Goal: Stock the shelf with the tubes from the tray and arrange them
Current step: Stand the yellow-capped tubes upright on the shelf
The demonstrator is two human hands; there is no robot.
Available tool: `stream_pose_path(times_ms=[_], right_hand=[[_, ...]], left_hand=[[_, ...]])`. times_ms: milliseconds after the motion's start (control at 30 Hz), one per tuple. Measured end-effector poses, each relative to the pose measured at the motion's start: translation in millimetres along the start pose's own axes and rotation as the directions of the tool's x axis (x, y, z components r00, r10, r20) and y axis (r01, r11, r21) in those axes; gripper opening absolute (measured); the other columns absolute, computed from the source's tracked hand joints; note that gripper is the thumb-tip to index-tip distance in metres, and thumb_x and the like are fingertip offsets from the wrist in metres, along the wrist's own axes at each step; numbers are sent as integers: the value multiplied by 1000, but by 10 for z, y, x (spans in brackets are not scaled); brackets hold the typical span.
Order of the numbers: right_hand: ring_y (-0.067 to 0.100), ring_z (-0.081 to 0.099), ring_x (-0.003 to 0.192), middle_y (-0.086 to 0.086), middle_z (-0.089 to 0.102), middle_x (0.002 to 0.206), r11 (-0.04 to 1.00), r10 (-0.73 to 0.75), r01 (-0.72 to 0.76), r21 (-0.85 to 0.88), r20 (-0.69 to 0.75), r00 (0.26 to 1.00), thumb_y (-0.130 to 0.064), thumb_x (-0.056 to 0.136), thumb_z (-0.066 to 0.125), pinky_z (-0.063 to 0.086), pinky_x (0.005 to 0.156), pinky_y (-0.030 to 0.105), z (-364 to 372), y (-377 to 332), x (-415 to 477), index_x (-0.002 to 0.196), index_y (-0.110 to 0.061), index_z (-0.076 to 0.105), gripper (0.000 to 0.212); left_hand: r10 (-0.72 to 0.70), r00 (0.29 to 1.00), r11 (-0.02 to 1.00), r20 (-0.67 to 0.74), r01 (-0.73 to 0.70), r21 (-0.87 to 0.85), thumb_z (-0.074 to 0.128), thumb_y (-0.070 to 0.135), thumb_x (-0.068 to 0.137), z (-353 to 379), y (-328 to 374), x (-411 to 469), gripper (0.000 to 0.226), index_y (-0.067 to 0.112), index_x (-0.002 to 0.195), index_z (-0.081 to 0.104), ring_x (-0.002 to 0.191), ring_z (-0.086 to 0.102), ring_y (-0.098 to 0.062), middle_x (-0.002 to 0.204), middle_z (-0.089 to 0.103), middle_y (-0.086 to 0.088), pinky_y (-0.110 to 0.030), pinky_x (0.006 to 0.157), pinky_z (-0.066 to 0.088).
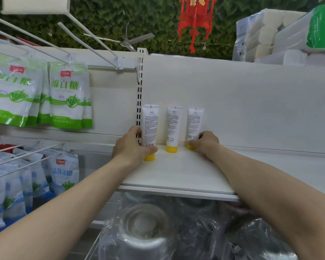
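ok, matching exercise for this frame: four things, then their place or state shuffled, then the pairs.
1. left tube
2. middle tube
3. right tube
4. green-and-white bags

A. hang from hooks, left of the shelf
B. stands free, no hand on it
C. right hand holds its lower end
D. left hand grips its lower end

Pairs: 1-D, 2-B, 3-C, 4-A

I extend both forearms; my left hand (131, 146) grips the leftmost white yellow-capped plastic tube (149, 126), my right hand (207, 142) pinches the rightmost tube (194, 123).
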State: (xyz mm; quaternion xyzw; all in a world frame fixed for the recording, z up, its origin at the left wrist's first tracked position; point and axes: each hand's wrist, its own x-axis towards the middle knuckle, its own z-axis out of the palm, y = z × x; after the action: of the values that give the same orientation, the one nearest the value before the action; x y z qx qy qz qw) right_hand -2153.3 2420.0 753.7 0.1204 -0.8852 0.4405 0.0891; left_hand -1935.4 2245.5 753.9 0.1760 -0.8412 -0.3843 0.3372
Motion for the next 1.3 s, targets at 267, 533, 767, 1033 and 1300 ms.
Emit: stream_pose_path(times_ms=[267, 533, 767, 1033, 1300], right_hand=[[23, 63, 93, 5, 68, 100, 1000, 14, -14, 13, 12, 1000, -38, 69, 81, 50, 76, 31, -8, -22, -32, 91, -21, 65, 33], [23, 63, 92, 5, 69, 98, 999, 32, -33, 6, 16, 999, -40, 65, 81, 47, 72, 28, -22, -45, -87, 92, -20, 68, 37], [21, 63, 91, 3, 69, 99, 1000, 30, -30, 1, 18, 999, -40, 67, 81, 49, 72, 29, -38, -66, -125, 96, -21, 68, 38], [21, 60, 87, 2, 67, 91, 999, 38, -38, 21, 28, 999, -32, 77, 81, 47, 75, 28, -125, -118, -252, 85, -17, 67, 23], [26, 54, 114, 10, 56, 127, 997, 71, -67, 40, -104, 992, -31, 78, 81, 45, 92, 33, -484, -116, -565, 129, -11, 52, 62]], left_hand=[[6, 1000, 1000, 10, -6, 9, 85, 39, 70, -5, -17, 14, 47, 33, 100, 50, 87, 62, -19, 97, 65, 7, -30, 74, 42], [11, 1000, 999, 5, -11, 39, 85, 40, 69, 15, -36, 63, 48, 32, 101, 50, 90, 63, -22, 97, 65, 7, -34, 80, 50], [5, 1000, 999, 3, -5, 33, 85, 38, 70, 12, -52, 81, 47, 31, 101, 51, 90, 63, -21, 93, 66, 7, -34, 80, 50], [-16, 1000, 999, 7, 16, 40, 84, 40, 70, 16, -28, 71, 54, 25, 106, 47, 91, 60, -21, 99, 63, 6, -30, 72, 42], [4, 997, 1000, -72, -2, 26, 84, 48, 66, -18, 27, 27, 99, 12, 141, 31, 130, 41, -30, 141, 41, -9, -42, 101, 40]])
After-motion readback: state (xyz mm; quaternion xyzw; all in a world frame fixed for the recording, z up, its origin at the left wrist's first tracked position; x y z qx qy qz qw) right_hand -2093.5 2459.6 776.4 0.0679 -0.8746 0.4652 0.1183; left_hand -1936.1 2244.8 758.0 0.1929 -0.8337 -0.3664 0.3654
